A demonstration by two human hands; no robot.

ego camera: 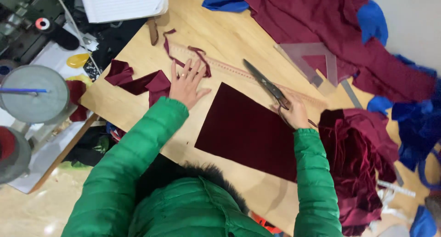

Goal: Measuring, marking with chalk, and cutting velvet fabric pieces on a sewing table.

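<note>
- Scissors (265, 84), long and dark, sit in your right hand (294, 110), fingers closed through the handles, blades parted and pointing up and left across the wooden table (229, 30). The blades lie just past the upper right edge of the cloth, apparently so the hand can keep that edge in reach.
- Your left hand (187, 83) lies flat and open on the table, fingers spread, just beside the upper left corner of the cloth; it grips nothing and seems to brace you.
- A dark maroon velvet panel (248, 131), cut to a neat rectangle, lies smooth on the table between your two green sleeves.
- A long clear ruler (220, 64) runs along the table just above the panel, near its top edge.
- Narrow maroon trimmings (183, 58) curl beside your left fingers, and larger maroon offcuts (138, 81) rest further left.
- A clear set square (317, 62) lies on the maroon cloth heap at upper right.
- Crumpled maroon velvet (363, 163) piles up by your right elbow.
</note>
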